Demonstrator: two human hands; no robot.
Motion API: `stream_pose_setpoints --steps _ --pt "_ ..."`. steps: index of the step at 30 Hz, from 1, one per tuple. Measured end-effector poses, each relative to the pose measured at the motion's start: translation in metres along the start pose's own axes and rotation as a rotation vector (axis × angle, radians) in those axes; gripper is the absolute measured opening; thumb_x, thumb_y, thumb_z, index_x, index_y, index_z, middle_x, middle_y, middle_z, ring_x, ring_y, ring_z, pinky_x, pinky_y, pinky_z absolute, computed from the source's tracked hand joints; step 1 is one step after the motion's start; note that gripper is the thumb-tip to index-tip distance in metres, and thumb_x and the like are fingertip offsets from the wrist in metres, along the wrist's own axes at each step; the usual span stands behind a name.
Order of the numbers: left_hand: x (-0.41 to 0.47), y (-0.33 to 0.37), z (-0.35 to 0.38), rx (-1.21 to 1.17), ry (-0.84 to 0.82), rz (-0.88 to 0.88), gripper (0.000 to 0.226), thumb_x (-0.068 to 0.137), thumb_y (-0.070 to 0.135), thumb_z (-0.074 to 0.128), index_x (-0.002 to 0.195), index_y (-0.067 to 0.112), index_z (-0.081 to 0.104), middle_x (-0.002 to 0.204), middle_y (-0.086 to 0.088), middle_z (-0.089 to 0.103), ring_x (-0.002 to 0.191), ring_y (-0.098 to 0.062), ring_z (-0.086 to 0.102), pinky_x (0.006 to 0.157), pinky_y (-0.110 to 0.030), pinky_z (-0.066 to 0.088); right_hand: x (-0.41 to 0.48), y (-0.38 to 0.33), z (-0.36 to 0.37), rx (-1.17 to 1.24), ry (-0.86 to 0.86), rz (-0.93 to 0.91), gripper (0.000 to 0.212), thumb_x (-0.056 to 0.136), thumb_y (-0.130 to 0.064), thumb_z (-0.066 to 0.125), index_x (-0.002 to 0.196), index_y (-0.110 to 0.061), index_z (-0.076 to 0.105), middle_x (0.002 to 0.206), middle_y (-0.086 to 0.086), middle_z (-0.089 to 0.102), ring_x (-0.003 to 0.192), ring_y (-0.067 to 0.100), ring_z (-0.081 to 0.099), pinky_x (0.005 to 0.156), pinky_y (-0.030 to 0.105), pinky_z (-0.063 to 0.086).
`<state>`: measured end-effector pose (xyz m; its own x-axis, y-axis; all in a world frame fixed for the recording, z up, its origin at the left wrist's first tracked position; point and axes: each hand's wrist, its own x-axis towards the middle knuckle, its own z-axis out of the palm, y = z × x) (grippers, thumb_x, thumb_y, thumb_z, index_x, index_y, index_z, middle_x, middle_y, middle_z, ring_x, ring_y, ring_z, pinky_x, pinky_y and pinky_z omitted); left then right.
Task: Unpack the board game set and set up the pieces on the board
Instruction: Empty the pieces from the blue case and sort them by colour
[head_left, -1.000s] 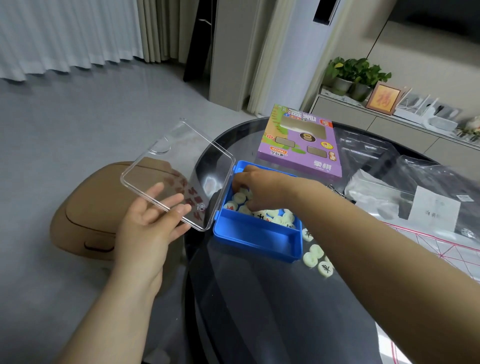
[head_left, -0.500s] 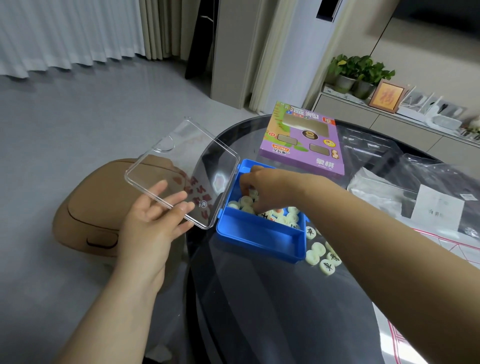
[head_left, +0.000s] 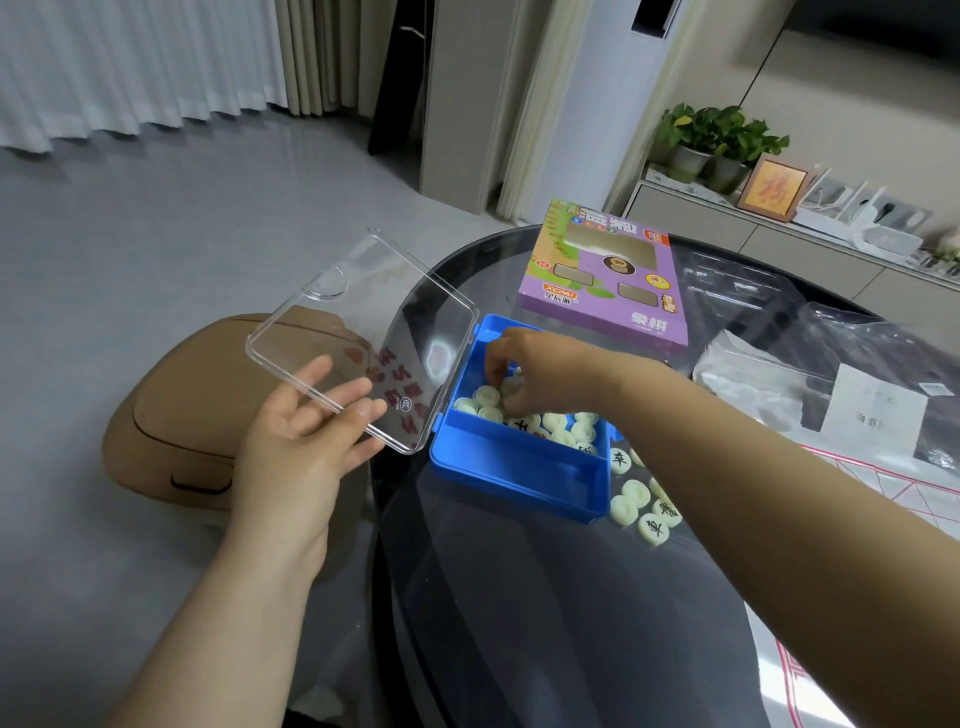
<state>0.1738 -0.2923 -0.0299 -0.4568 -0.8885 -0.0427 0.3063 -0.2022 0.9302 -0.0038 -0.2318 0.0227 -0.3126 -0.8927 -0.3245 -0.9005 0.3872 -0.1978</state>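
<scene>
1. The left hand (head_left: 304, 441) has its fingers (head_left: 345, 391) spread and almost straight. They lie flat against the underside of the clear lid (head_left: 363, 332) and show through the plastic. The thumb cannot be made out clearly.
2. The right hand (head_left: 540, 371) has its fingers curled down and close together. The tips pinch among the pale round game pieces (head_left: 488, 397) in the blue box (head_left: 519, 470).
3. The left forearm comes up from the lower left, palm turned upward under the near end of the lid. The lid stands swung out to the left of the box, joined to it along the box's left wall and tilted over the floor past the table's edge.
4. The right forearm crosses from the lower right above the dark glass table (head_left: 519, 623). The wrist bends down so the hand dips into the far left corner of the box.
5. The box sits near the table's left rim. Its near compartment holds nothing; the pieces lie in the far one.
6. A few loose pieces (head_left: 641, 512) lie on the glass just right of the box. The purple carton (head_left: 602, 283) lies beyond it. The board sheet (head_left: 883, 478) with red lines lies further right.
7. Compared with half a second ago, little has changed. The left hand keeps the lid at the same tilt, and the right hand stays in the same corner of the box.
</scene>
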Motion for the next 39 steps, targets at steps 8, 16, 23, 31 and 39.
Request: stream_pose_setpoints --steps 8,16,23,31,39 --pt "0.000 0.000 0.001 0.005 0.000 0.004 0.043 0.083 -0.005 0.053 0.115 0.022 0.043 0.090 0.002 0.062 0.064 0.001 0.066 0.058 -0.013 0.053 0.001 0.002 0.001 0.053 0.024 0.015 0.023 0.087 -0.006 0.051 0.109 -0.012 0.056 0.095 -0.002 0.049 0.082 0.014 0.047 0.054 0.010 0.035" --pt "0.000 0.000 0.001 0.009 0.002 -0.002 0.042 0.083 -0.004 0.053 0.114 0.023 0.044 0.090 0.003 0.062 0.070 -0.003 0.064 0.059 -0.013 0.053 -0.003 -0.003 0.003 0.228 0.050 0.000 0.030 0.086 -0.012 0.054 0.116 -0.010 0.053 0.103 0.000 0.053 0.087 0.014 0.048 0.078 0.022 0.039" --pt "0.000 -0.001 0.001 0.015 0.006 -0.009 0.041 0.084 -0.005 0.052 0.114 0.023 0.044 0.089 0.002 0.062 0.063 0.002 0.065 0.057 -0.013 0.053 0.009 -0.010 0.007 0.021 0.097 0.030 0.027 0.088 -0.013 0.050 0.114 -0.011 0.056 0.105 0.005 0.057 0.078 0.016 0.048 0.063 0.020 0.038" --pt "0.001 -0.001 0.000 0.027 0.016 -0.011 0.044 0.083 -0.004 0.054 0.117 0.022 0.044 0.090 0.003 0.063 0.067 -0.001 0.066 0.059 -0.013 0.054 0.010 -0.011 0.005 -0.043 0.116 0.013 0.024 0.089 -0.013 0.050 0.112 -0.009 0.056 0.101 0.008 0.058 0.069 0.015 0.049 0.053 0.019 0.038" --pt "0.000 0.000 0.001 0.021 0.026 -0.006 0.050 0.085 -0.005 0.052 0.129 0.014 0.040 0.090 0.002 0.061 0.077 -0.006 0.062 0.060 -0.012 0.053 -0.049 0.011 -0.015 0.171 0.254 0.033 0.015 0.085 -0.018 0.061 0.099 -0.013 0.061 0.071 -0.015 0.047 0.059 0.000 0.043 0.050 0.001 0.036"
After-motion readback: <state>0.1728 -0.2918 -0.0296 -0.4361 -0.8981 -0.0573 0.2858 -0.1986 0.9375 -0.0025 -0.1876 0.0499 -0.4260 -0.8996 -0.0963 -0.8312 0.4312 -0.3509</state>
